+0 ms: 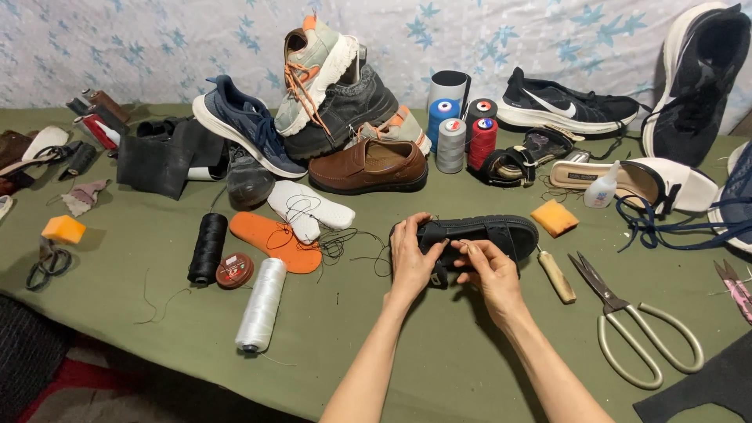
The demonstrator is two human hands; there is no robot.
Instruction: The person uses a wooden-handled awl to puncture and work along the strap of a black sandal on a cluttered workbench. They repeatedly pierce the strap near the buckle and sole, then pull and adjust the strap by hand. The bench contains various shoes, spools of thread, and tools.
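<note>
Head view, looking down on a green work table (439, 352). Nearest, two bare forearms are extended from the lower edge. The left hand (409, 262) is closed on the heel end of a black sandal (486, 235), its fingers curled over the strap and the thumb pressed beneath. The right hand (489, 270) is placed just beside it, with fingertips pinched together on the same strap. The sandal is held low over the middle of the table, its toe pointed to the right.

To the right, large scissors (634, 325) and a wooden-handled awl (554, 276) are laid flat; an orange sponge (554, 218) is seen just behind the awl. To the left, a white thread spool (261, 304), a black thread spool (208, 247) and an orange insole (276, 241) are laid near one another.

Farther back, a brown leather shoe (368, 166) is set before a heap of sneakers, with upright thread cones (462, 129) beside it. A black sneaker (568, 102) is placed by the patterned wall.
</note>
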